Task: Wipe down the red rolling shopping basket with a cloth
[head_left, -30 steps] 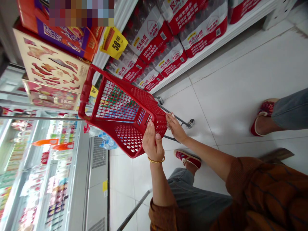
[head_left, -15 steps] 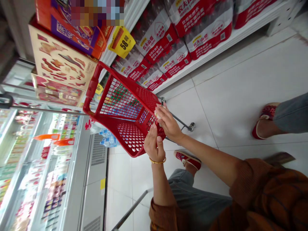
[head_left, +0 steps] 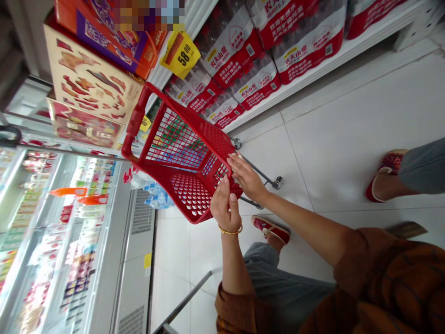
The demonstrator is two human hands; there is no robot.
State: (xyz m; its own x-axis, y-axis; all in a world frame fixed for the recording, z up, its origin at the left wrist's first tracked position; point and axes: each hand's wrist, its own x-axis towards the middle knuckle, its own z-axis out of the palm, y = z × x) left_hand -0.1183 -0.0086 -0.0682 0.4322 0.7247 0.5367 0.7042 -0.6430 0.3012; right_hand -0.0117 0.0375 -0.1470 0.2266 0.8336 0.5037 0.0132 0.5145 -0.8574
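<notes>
A red plastic shopping cart (head_left: 189, 120) stands in front of me, its basket showing no goods that I can make out. My left hand (head_left: 225, 202), with a gold bangle at the wrist, is by the basket's near edge, fingers stretched and thumb apart. Close beside it, my right hand (head_left: 248, 178) has its fingers extended and lying together over the same edge. A small pale spot shows at its fingertips, too small to identify. Whether either hand touches the rim, I cannot tell.
Red-wrapped packs of bottled water (head_left: 236, 46) line a low white shelf. Gift boxes (head_left: 90, 81) and a yellow price tag (head_left: 181, 54) are at upper left. A refrigerated display (head_left: 76, 232) runs along the left. Red shoes (head_left: 271, 229) stand on the tiled floor (head_left: 347, 139).
Both hands shift slightly right in view, and the right hand's fingers have moved a little. The cart and shelves are shifted slightly in the picture, with the camera tilting.
</notes>
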